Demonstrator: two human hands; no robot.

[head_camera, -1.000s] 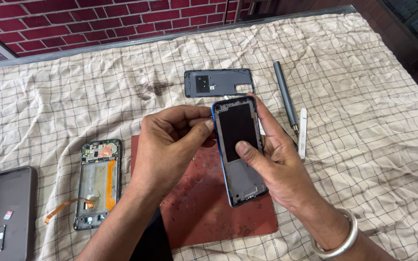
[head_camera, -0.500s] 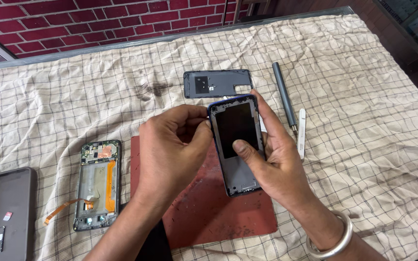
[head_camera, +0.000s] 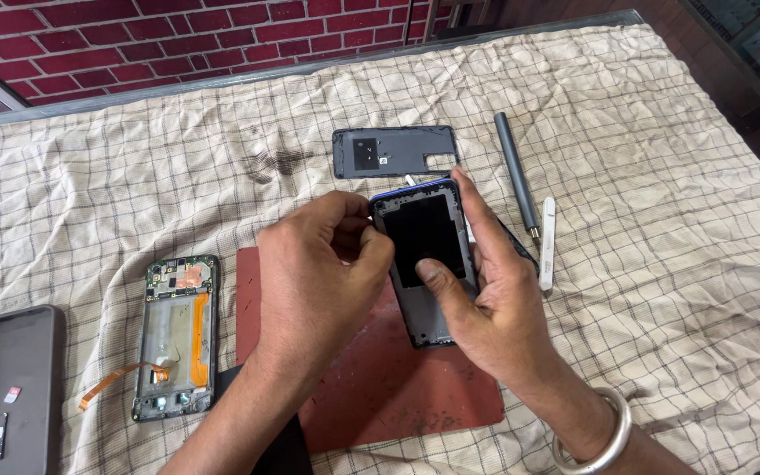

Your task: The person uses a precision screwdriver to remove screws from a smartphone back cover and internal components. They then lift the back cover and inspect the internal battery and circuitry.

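Note:
My right hand [head_camera: 494, 299] grips a blue-edged phone body [head_camera: 421, 242] from its right side, thumb pressed on the dark inner panel, holding it tilted above a red work mat [head_camera: 380, 387]. My left hand [head_camera: 318, 273] pinches the phone's upper left edge with thumb and fingertips. A silver bangle [head_camera: 604, 435] circles my right wrist. The phone's lower end is partly hidden behind my right palm.
On the checked cloth [head_camera: 661, 176] lie a grey back plate [head_camera: 393, 151], a dark screwdriver [head_camera: 516, 176], a white pry tool [head_camera: 546, 244], an opened phone frame with orange flex cables [head_camera: 176, 336] and a dark phone case [head_camera: 6, 387] at the left edge.
Both hands have shifted the phone body slightly left and turned it more upright. My left fingers have moved up to its top left corner.

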